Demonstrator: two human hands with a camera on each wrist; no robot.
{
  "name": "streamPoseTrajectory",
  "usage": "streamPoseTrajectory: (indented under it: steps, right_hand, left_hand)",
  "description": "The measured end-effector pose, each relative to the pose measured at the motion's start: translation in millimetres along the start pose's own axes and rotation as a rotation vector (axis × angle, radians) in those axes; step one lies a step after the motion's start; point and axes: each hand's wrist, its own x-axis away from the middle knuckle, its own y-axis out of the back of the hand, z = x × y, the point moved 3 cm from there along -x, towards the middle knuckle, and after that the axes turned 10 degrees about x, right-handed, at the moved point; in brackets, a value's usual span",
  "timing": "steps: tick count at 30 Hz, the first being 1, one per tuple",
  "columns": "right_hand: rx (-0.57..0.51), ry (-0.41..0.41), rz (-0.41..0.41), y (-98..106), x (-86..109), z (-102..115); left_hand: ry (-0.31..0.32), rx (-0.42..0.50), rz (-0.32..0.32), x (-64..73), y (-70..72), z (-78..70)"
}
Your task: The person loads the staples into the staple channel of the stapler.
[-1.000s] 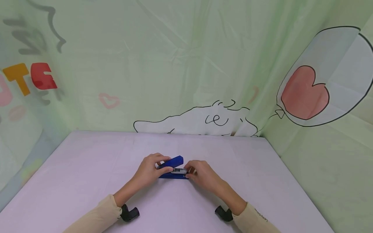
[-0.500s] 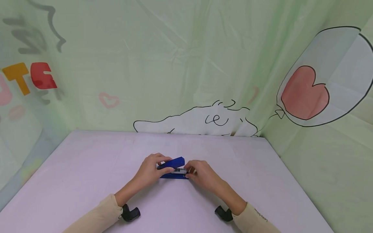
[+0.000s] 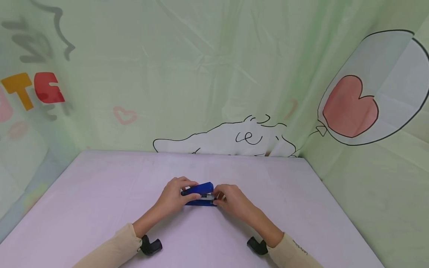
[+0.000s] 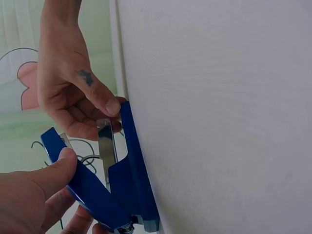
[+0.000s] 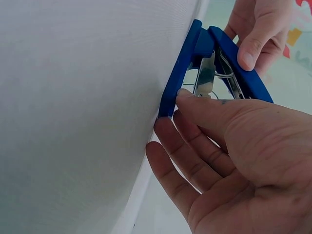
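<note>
A blue stapler (image 3: 203, 188) sits on the table with its top cover tilted up from the base. My left hand (image 3: 174, 193) grips that cover, with the thumb along its near side. At the front end of the base (image 4: 138, 170), my right hand (image 3: 232, 201) pinches with thumb and fingers. Between cover and base, the silvery staple magazine (image 4: 106, 148) shows in the left wrist view. A curved metal piece (image 5: 224, 75) bridges the magazine and cover in the right wrist view. The right fingers partly hide the magazine's front end.
The table (image 3: 117, 193) has a pale lilac covering. Behind it hangs a light green curtain (image 3: 187, 74) with printed drawings. Black wrist devices (image 3: 151, 246) sit below both sleeves.
My left hand has lowered the stapler's cover slightly toward the magazine, moving a little to the right. The right hand has stayed at the front of the base.
</note>
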Motion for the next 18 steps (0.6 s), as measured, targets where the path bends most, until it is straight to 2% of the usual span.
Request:
streamPoseTrajectory:
  steps: [18]
  right_hand:
    - [0.001,-0.007,0.005,-1.4,-0.6,-2.6]
  left_hand:
    - [0.01,-0.005,0.0,0.2,-2.4,-1.2]
